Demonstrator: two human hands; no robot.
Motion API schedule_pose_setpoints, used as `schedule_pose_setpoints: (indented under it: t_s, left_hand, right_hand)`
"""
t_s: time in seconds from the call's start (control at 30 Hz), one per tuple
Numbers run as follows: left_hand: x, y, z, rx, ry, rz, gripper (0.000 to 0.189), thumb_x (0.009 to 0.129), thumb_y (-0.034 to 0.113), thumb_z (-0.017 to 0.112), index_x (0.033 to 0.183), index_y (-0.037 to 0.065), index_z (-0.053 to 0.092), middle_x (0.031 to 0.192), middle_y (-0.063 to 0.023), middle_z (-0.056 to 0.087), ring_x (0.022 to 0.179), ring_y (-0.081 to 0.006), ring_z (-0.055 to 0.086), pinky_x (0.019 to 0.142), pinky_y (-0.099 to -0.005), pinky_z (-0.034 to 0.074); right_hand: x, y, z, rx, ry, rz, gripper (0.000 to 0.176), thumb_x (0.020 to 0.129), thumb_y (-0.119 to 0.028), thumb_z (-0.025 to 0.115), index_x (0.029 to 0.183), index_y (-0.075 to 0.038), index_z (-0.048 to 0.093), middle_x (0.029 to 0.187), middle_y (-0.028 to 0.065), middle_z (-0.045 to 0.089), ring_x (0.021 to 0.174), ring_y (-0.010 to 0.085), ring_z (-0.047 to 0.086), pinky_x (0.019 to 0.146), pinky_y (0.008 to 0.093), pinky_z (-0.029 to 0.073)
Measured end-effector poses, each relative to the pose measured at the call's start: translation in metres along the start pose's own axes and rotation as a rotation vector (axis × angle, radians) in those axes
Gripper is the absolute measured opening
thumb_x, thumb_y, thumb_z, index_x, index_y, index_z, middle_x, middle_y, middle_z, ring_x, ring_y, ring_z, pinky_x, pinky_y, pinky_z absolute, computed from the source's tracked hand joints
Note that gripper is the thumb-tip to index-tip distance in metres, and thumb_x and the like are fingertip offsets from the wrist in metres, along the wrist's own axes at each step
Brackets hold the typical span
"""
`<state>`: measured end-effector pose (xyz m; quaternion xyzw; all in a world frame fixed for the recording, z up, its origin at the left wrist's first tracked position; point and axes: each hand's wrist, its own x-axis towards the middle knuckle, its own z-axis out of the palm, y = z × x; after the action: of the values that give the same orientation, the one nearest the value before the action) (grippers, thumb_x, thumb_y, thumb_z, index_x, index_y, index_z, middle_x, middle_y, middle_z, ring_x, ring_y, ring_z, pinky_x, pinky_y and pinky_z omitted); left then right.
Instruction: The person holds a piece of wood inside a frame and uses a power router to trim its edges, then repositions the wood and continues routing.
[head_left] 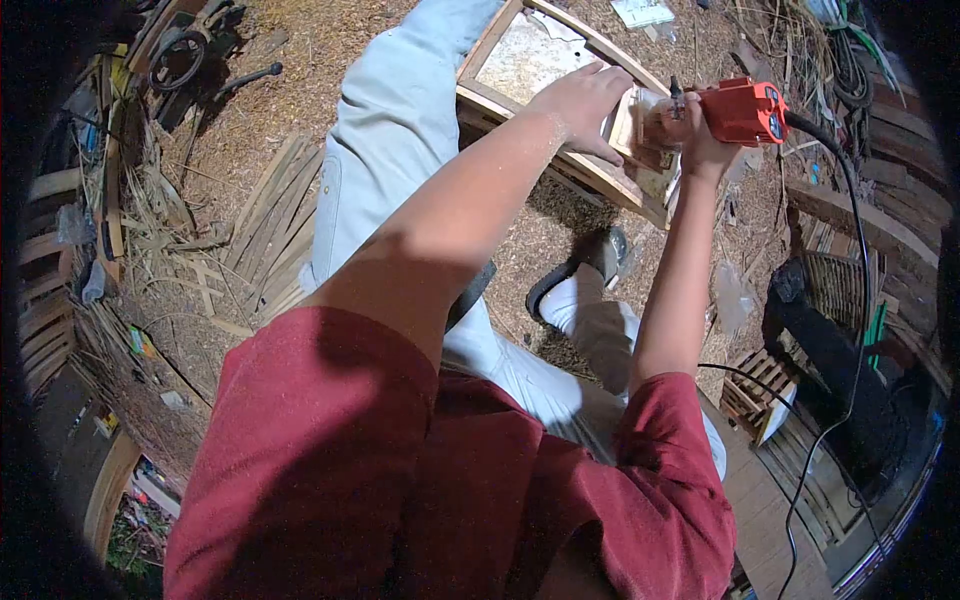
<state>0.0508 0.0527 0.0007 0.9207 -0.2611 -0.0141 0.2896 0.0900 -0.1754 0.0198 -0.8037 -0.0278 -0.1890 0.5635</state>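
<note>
My right hand [706, 145] is wrapped around a red corded trim router [738, 112], whose base end faces the right part of a wooden frame [485, 50]. Where the router meets the wood is partly covered by my fingers and hard to make out. My left hand [585, 105] lies over the frame beside the router, its fingers bent over the wood and its thumb spread toward the near side. A pale, stained panel [530, 62] shows inside the frame. My leg [385, 130] in light trousers is against the frame's left end.
Sawdust and shavings cover the ground [300, 60]. Thin wood strips [280, 205] lie at left. The router's black cord [858, 250] runs down the right side, past a small slatted wooden piece [757, 385] and a dark log-like object [830, 340]. A shoe [610, 250] is below the frame.
</note>
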Motion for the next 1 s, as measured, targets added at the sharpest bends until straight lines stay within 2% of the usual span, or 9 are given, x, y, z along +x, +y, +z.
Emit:
schedule_pose_setpoints:
  t_s: [0.1,0.3,0.4,0.5,0.7,0.9,1.0]
  left_hand:
    - [0.000,-0.001,0.000,0.007,0.001,0.009,0.121,0.067,0.065,0.089,0.156,0.002,0.037,0.163,-0.0211,0.042,0.152,-0.0412,0.039,0.130,-0.0435,0.031]
    - [0.002,-0.004,0.010,0.029,0.018,0.005,0.122,0.068,0.065,0.089,0.156,0.000,0.036,0.161,-0.0219,0.043,0.151,-0.0376,0.040,0.131,-0.0431,0.028]
    - [0.003,-0.007,0.015,0.046,0.048,0.030,0.122,0.068,0.065,0.089,0.155,-0.001,0.036,0.160,-0.0220,0.044,0.151,-0.0352,0.041,0.132,-0.0427,0.026]
    - [0.003,-0.004,0.012,0.046,0.039,0.032,0.122,0.068,0.066,0.088,0.155,-0.001,0.036,0.160,-0.0217,0.044,0.152,-0.0337,0.040,0.133,-0.0423,0.025]
    - [0.002,-0.007,0.013,0.045,0.055,0.063,0.122,0.067,0.067,0.088,0.154,-0.001,0.037,0.159,-0.0204,0.045,0.152,-0.0321,0.040,0.133,-0.0426,0.025]
    - [0.003,-0.008,0.014,0.035,0.060,0.064,0.122,0.066,0.067,0.088,0.154,0.000,0.038,0.157,-0.0192,0.047,0.151,-0.0316,0.041,0.132,-0.0434,0.025]
    - [0.002,-0.008,0.014,0.038,0.066,0.067,0.121,0.066,0.067,0.088,0.153,0.000,0.039,0.157,-0.0189,0.047,0.151,-0.0317,0.042,0.132,-0.0435,0.026]
  right_hand:
    - [0.006,0.000,-0.005,0.069,-0.021,0.046,0.034,0.086,0.004,0.081,0.118,0.002,0.067,0.110,0.0112,0.075,0.098,0.0202,0.072,0.093,0.0369,0.058]
    - [0.010,0.006,-0.017,-0.192,-0.034,-0.089,0.037,0.084,0.005,0.083,0.117,0.002,0.067,0.107,0.0115,0.076,0.096,0.0211,0.073,0.092,0.0364,0.059]
    - [0.004,0.005,-0.009,0.124,0.041,0.024,0.038,0.083,0.005,0.083,0.117,0.002,0.067,0.109,0.0122,0.076,0.097,0.0211,0.073,0.090,0.0366,0.059]
    - [0.003,0.006,-0.009,0.049,0.057,0.057,0.038,0.082,0.006,0.083,0.116,0.002,0.067,0.110,0.0126,0.076,0.097,0.0209,0.073,0.088,0.0368,0.060]
    - [-0.001,-0.007,-0.010,-0.031,0.014,-0.033,0.030,0.084,0.008,0.079,0.112,0.003,0.068,0.110,0.0134,0.076,0.097,0.0211,0.073,0.089,0.0368,0.060]
    - [-0.001,-0.001,-0.010,0.074,0.032,0.047,0.028,0.084,0.007,0.078,0.110,0.003,0.069,0.109,0.0123,0.076,0.096,0.0216,0.074,0.091,0.0390,0.060]
    - [-0.002,-0.005,-0.008,0.038,0.029,0.007,0.028,0.084,0.007,0.078,0.110,0.002,0.069,0.108,0.0114,0.076,0.096,0.0218,0.073,0.093,0.0385,0.059]
